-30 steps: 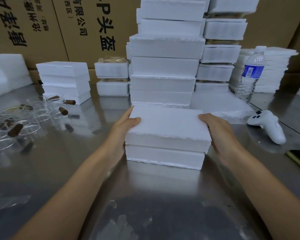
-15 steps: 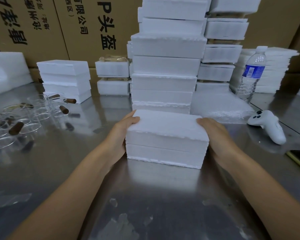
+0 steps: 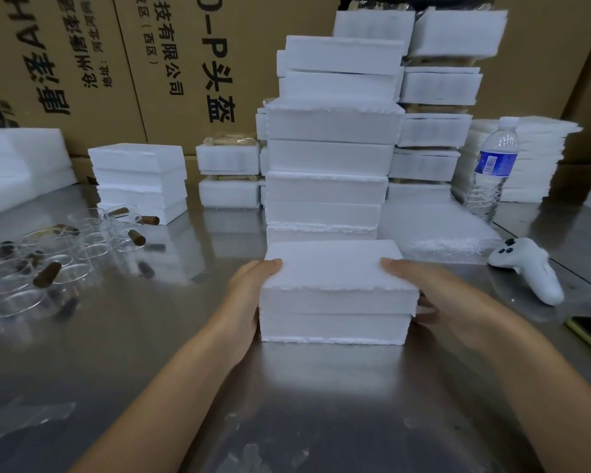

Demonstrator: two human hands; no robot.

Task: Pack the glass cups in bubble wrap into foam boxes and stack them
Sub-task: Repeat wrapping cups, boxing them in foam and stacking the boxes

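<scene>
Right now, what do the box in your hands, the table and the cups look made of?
The box looks like white foam, likely expanded polystyrene: matte, with crumbly, ragged edges. The table looks like metal, probably stainless steel: a brushed sheen mirrors the box. The cups are clear, glass or plastic, I can't tell: see-through with bright rims.

Straight ahead's pretty much blocked by the foam stack (image 3: 328, 155); room's only found on bare table (image 3: 171, 336) near the glass cups (image 3: 48, 264).
</scene>
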